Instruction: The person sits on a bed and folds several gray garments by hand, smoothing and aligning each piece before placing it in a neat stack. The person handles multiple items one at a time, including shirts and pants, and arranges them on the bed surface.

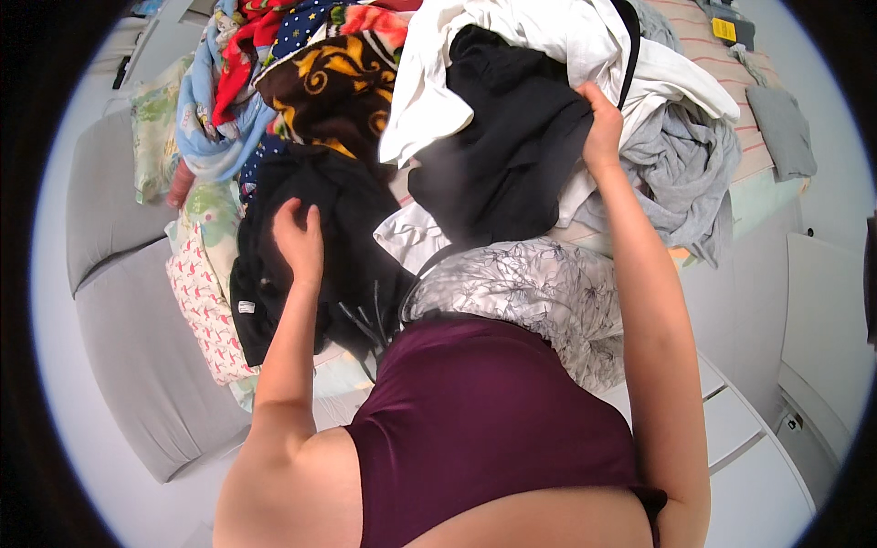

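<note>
My right hand (603, 130) grips the right edge of a black garment (503, 137), thumb toward its border. The cloth hangs spread in front of a white garment (438, 61) with a black band (629, 51). My left hand (299, 240) hovers over or rests lightly on a second black garment (356, 246); contact cannot be made out. Its thumb and fingers are curved and apart, with nothing between them. A small white label (246, 307) shows on that second garment, and dark cords (366, 318) trail from its lower side. Crumpled grey cloth (675, 164) lies beyond my right forearm.
Patterned blankets, one brown with yellow scrolls (336, 89) and one light blue (212, 144), heap at the far left. A folded grey garment (781, 130) sits on the striped bedding (699, 41) at right. Grey cushions (151, 356) flank the left; a white drawer unit (760, 479) stands lower right.
</note>
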Demonstrator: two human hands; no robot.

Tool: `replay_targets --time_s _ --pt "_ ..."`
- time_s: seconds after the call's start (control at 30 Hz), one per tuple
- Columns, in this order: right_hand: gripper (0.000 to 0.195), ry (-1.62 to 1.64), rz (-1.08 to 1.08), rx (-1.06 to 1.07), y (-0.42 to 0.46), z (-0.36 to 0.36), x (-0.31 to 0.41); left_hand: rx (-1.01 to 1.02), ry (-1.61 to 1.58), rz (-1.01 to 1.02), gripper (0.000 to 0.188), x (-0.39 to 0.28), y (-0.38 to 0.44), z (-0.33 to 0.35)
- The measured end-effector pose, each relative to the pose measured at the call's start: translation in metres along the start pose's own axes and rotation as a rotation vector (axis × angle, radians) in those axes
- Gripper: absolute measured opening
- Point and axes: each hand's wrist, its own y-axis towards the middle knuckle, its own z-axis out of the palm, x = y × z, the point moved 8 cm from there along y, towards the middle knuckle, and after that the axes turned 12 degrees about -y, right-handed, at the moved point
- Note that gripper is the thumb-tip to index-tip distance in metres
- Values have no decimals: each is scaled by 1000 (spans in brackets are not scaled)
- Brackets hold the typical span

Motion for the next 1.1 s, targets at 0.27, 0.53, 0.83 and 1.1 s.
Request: replay_targets --time_s 0.27,0.53,0.83,1.1 --pt "21 980 595 -144 -7 12 -44 675 22 499 49 -59 -61 94" --pt "18 70 284 40 -4 -2 -14 854 -856 -333 96 -67 -49 156" --pt "40 142 271 200 -30 -25 5 661 -1298 -668 42 -142 -28 136" --pt "32 -79 -60 14 -44 -50 52 358 -1703 -591 22 -158 40 110"
